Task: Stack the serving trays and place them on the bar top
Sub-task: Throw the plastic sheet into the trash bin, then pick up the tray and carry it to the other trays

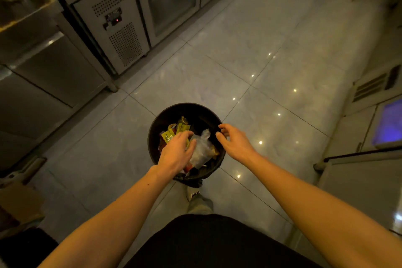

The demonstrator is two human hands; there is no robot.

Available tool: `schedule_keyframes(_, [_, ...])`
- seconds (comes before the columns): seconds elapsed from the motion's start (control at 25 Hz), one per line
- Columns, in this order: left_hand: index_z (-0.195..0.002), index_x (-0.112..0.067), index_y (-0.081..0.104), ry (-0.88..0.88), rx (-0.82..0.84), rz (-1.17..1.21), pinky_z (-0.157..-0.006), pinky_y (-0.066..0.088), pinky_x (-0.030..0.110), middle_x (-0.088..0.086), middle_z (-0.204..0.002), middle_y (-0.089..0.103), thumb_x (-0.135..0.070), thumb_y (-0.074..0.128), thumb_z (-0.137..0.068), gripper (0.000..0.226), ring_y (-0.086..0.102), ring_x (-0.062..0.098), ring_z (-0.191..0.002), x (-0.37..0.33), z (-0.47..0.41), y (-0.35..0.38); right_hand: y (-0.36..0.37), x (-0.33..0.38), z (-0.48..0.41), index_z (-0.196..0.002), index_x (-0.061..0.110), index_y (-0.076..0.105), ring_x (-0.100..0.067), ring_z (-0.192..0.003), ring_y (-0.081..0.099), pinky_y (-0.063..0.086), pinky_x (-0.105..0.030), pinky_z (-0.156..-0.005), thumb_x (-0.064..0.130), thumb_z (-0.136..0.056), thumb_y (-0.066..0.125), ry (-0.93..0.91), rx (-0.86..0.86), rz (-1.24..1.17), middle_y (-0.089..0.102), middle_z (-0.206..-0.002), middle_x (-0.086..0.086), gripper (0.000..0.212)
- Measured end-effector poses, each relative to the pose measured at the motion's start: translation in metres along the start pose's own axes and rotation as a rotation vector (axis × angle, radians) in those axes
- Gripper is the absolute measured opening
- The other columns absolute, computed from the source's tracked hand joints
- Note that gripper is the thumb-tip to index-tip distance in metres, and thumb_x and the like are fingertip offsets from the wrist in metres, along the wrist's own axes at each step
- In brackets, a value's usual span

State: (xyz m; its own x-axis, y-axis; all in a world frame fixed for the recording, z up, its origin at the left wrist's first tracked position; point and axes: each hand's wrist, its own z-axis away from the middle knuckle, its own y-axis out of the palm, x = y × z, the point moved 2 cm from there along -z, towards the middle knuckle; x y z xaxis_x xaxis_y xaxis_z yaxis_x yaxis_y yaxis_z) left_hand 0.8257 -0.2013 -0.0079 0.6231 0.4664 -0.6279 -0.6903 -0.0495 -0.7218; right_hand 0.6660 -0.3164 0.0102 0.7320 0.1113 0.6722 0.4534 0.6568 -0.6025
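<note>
No serving tray is in view. A round black waste bin (165, 116) stands on the tiled floor in front of me, filled with yellow wrappers (167, 136) and a crumpled clear plastic bag (201, 150). My left hand (176, 152) hovers over the bin's left half, fingers spread and curled down onto the rubbish. My right hand (233, 140) is at the bin's right rim, fingers apart and bent, holding nothing that I can see. Both bare forearms reach forward from the bottom of the view.
Stainless under-counter fridges (117, 28) with glass doors line the left side. More steel units and a blue-lit panel (389, 124) stand on the right. A cardboard box (19, 200) sits at the lower left. Glossy floor tiles (250, 61) run between them.
</note>
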Motion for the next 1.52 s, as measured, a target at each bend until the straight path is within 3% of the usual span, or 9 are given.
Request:
schedule_keyframes(0.24, [-0.138,-0.015,0.048,0.321,0.05,-0.241,-0.1,0.044,0.039,0.008,-0.136,0.055,-0.045,0.04,-0.098,0.051,0.053,0.026,-0.123,-0.078,0.005,0.032,-0.064,-0.049,0.073,-0.14,0.016,0.048,-0.025,-0.128,0.049,0.041,-0.037,-0.105,0.039,-0.098,0.047,-0.017,-0.27,0.124,0.052,-0.14,-0.008,0.047])
schedule_keyframes(0.44, [-0.137,-0.017,0.049,0.639,0.12,-0.398,-0.103,0.04,0.04,0.006,-0.137,0.054,-0.052,0.031,-0.095,0.058,0.052,0.028,-0.124,-0.175,0.042,0.089,-0.114,-0.118,0.187,-0.141,0.018,0.047,-0.026,-0.125,0.049,0.042,-0.037,-0.101,0.041,-0.096,0.046,0.087,-0.558,0.275,0.052,-0.137,-0.007,0.05])
schedule_keyframes(0.6, [-0.138,-0.019,0.047,0.948,0.25,-0.456,-0.105,0.037,0.038,0.005,-0.139,0.052,-0.05,0.032,-0.098,0.053,0.05,0.027,-0.126,-0.262,0.096,0.162,-0.138,-0.186,0.309,-0.138,0.017,0.049,-0.031,-0.124,0.05,0.042,-0.04,-0.1,0.041,-0.094,0.048,0.289,-0.808,0.286,0.051,-0.138,-0.01,0.051])
schedule_keyframes(0.72, [-0.136,-0.021,0.049,1.172,0.34,-0.49,-0.104,0.038,0.039,0.004,-0.137,0.054,-0.05,0.033,-0.097,0.051,0.051,0.026,-0.125,-0.313,0.159,0.224,-0.132,-0.233,0.404,-0.136,0.016,0.05,-0.035,-0.119,0.053,0.045,-0.046,-0.098,0.046,-0.091,0.041,0.471,-0.918,0.303,0.054,-0.134,-0.013,0.055])
schedule_keyframes(0.84, [-0.134,-0.022,0.05,1.351,0.454,-0.505,-0.102,0.039,0.039,0.004,-0.134,0.056,-0.05,0.033,-0.095,0.051,0.054,0.027,-0.122,-0.348,0.225,0.278,-0.112,-0.27,0.489,-0.134,0.013,0.052,-0.039,-0.114,0.057,0.05,-0.048,-0.09,0.043,-0.087,0.049,0.646,-1.001,0.316,0.058,-0.128,-0.019,0.055])
schedule_keyframes(0.92, [-0.136,-0.022,0.049,1.469,0.549,-0.525,-0.103,0.038,0.04,0.004,-0.136,0.055,-0.051,0.032,-0.093,0.054,0.053,0.028,-0.123,-0.371,0.273,0.313,-0.092,-0.294,0.549,-0.139,0.015,0.048,-0.041,-0.12,0.053,0.048,-0.049,-0.094,0.043,-0.088,0.052,0.822,-1.049,0.257,0.054,-0.134,-0.022,0.059])
schedule_keyframes(1.04, [-0.141,-0.023,0.042,1.568,0.622,-0.546,-0.108,0.036,0.042,0.005,-0.144,0.048,-0.048,0.035,-0.096,0.052,0.046,0.027,-0.131,-0.392,0.308,0.345,-0.074,-0.314,0.595,-0.147,0.02,0.035,-0.037,-0.133,0.042,0.04,-0.047,-0.104,0.047,-0.094,0.044,0.976,-1.082,0.208,0.042,-0.146,-0.019,0.06])
schedule_keyframes(1.2, [-0.144,-0.023,0.039,1.649,0.663,-0.602,-0.113,0.031,0.044,0.006,-0.149,0.042,-0.048,0.034,-0.098,0.053,0.039,0.026,-0.138,-0.42,0.322,0.395,-0.062,-0.344,0.626,-0.149,0.02,0.029,-0.035,-0.133,0.042,0.039,-0.046,-0.105,0.049,-0.096,0.042,1.148,-1.112,0.114,0.038,-0.149,-0.016,0.062])
schedule_keyframes(1.52, [-0.146,-0.021,0.031,1.581,0.786,-0.759,-0.114,0.026,0.049,0.014,-0.154,0.03,-0.05,0.035,-0.097,0.057,0.03,0.034,-0.142,-0.479,0.271,0.496,-0.084,-0.42,0.622,-0.15,0.019,0.023,-0.038,-0.13,0.043,0.044,-0.048,-0.102,0.049,-0.095,0.042,1.432,-1.029,-0.174,0.034,-0.149,-0.02,0.066])
